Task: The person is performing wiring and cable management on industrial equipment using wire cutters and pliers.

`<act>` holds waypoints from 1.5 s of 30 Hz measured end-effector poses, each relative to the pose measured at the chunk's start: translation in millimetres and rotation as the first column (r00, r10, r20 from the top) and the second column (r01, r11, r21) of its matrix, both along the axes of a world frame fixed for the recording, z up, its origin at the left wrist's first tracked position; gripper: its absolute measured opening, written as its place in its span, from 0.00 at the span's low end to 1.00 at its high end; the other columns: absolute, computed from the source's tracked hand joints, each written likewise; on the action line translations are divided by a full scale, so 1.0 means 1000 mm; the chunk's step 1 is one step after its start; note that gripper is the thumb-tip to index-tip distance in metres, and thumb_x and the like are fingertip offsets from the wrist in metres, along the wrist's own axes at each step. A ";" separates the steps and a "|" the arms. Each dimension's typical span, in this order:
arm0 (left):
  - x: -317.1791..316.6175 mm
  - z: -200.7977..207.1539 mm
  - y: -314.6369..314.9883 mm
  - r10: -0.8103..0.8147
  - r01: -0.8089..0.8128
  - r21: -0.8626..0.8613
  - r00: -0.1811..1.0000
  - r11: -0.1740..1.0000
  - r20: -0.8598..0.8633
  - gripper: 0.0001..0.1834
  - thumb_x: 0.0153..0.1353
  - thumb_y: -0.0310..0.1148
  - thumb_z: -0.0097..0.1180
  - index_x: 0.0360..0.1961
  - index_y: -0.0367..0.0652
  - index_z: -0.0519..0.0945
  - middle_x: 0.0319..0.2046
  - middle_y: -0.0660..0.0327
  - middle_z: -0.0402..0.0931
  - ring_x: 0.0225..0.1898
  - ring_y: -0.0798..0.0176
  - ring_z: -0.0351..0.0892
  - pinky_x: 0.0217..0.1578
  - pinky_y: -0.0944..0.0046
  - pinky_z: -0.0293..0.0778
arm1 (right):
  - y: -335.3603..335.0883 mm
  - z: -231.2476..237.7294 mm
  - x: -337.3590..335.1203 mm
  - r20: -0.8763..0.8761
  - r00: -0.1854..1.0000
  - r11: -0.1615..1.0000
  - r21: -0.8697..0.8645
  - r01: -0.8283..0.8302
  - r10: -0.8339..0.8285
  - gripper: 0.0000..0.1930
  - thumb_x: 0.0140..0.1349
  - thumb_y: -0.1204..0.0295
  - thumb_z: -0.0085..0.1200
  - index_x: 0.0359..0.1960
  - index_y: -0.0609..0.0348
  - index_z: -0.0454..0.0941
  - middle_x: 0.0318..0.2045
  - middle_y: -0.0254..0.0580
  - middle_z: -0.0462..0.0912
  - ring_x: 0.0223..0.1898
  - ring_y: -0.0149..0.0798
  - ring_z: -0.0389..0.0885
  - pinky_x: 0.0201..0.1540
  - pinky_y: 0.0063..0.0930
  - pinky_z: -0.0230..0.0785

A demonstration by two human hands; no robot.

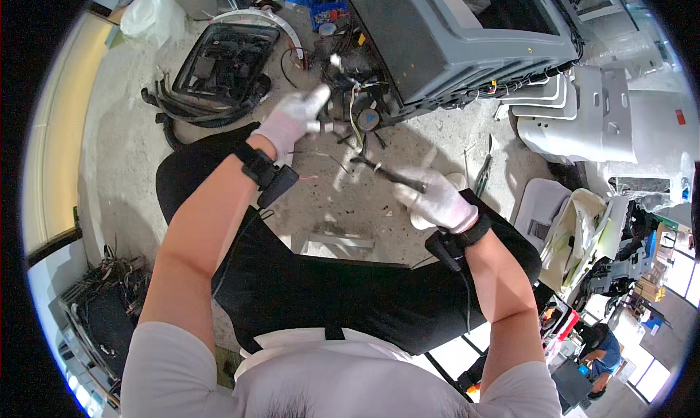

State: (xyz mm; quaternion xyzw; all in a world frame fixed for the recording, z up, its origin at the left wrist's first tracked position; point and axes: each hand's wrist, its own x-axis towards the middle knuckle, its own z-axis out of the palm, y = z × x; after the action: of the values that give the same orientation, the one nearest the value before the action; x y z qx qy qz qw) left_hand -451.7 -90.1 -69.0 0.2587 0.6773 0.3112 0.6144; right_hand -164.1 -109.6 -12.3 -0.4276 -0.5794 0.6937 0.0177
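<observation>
My left hand point(292, 117), in a white glove, is a little blurred. Its fingertips and thumb stand apart, and nothing shows clearly between them. Beside them is a tangle of dark wiring point(362, 97) with a round black part point(370, 119) and a yellowish wire point(355, 115) over it. My right hand point(432, 199), gloved too, is closed around a slim black cable-like piece point(390, 173). That piece slants up and left, its far end near the tangle's lower side. A thin dark wire point(321, 154) runs above the floor between my hands.
A large grey machine housing point(437, 53) fills the upper right. A black tray-like panel point(226, 63) and dark hoses point(208, 113) lie upper left. Pliers point(485, 171) rest on the floor by my right knee. White curved panels point(576, 126) stand at right. Another person point(601, 360) works far off, lower right.
</observation>
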 end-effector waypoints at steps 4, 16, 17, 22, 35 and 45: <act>0.020 -0.024 -0.026 -0.363 0.585 0.147 0.660 0.797 -0.657 0.32 0.57 0.54 0.45 0.43 0.32 0.75 0.38 0.40 0.76 0.44 0.41 0.74 0.44 0.58 0.69 | -0.019 0.016 -0.020 -0.021 0.967 0.952 0.180 -0.246 0.254 0.20 0.60 0.65 0.52 0.52 0.61 0.71 0.45 0.48 0.79 0.46 0.32 0.76 0.50 0.25 0.66; 0.025 -0.019 -0.025 -0.755 0.816 -0.085 0.483 0.572 -0.444 0.25 0.51 0.44 0.53 0.42 0.33 0.75 0.32 0.41 0.76 0.36 0.44 0.76 0.41 0.56 0.70 | -0.049 -0.006 -0.023 -0.154 0.857 0.856 0.265 -0.443 0.491 0.23 0.58 0.61 0.50 0.54 0.56 0.69 0.41 0.51 0.78 0.45 0.42 0.77 0.50 0.31 0.65; 0.025 -0.018 -0.027 -0.737 0.830 -0.051 0.463 0.555 -0.492 0.26 0.51 0.44 0.52 0.44 0.33 0.73 0.32 0.40 0.76 0.36 0.42 0.75 0.41 0.55 0.69 | -0.051 -0.005 -0.025 -0.114 0.844 0.844 0.206 -0.496 0.524 0.23 0.59 0.61 0.50 0.55 0.55 0.68 0.41 0.51 0.78 0.46 0.42 0.76 0.50 0.31 0.64; 0.031 -0.001 -0.024 -0.604 0.621 -0.057 0.732 0.782 -0.315 0.19 0.57 0.40 0.49 0.40 0.33 0.72 0.26 0.52 0.75 0.26 0.55 0.75 0.30 0.61 0.71 | -0.060 -0.020 -0.024 -0.144 0.850 0.861 0.124 -0.493 0.507 0.26 0.61 0.63 0.49 0.59 0.57 0.62 0.41 0.49 0.79 0.42 0.41 0.78 0.47 0.27 0.66; 0.030 0.002 -0.013 -0.752 0.764 0.135 0.645 0.631 -0.134 0.15 0.63 0.34 0.40 0.44 0.35 0.71 0.35 0.60 0.71 0.34 0.65 0.72 0.40 0.66 0.68 | 0.012 -0.058 0.001 0.606 0.712 0.681 0.355 -0.641 0.354 0.16 0.53 0.66 0.46 0.42 0.57 0.79 0.40 0.57 0.78 0.42 0.52 0.77 0.46 0.38 0.69; 0.046 0.004 -0.026 -0.792 0.792 0.180 0.603 0.583 -0.091 0.25 0.62 0.43 0.42 0.54 0.35 0.67 0.49 0.49 0.70 0.51 0.57 0.69 0.52 0.64 0.61 | 0.043 -0.086 -0.028 0.152 0.935 0.863 0.454 0.221 -0.320 0.22 0.62 0.56 0.43 0.44 0.63 0.75 0.40 0.56 0.78 0.45 0.53 0.74 0.49 0.32 0.63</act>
State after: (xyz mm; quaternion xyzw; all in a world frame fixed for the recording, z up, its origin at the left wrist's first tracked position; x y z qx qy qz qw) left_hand -406.0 -116.3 -64.7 0.5943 0.4560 0.0718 0.6586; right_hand -191.9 -66.4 -97.8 -0.5651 -0.6499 0.4872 0.1445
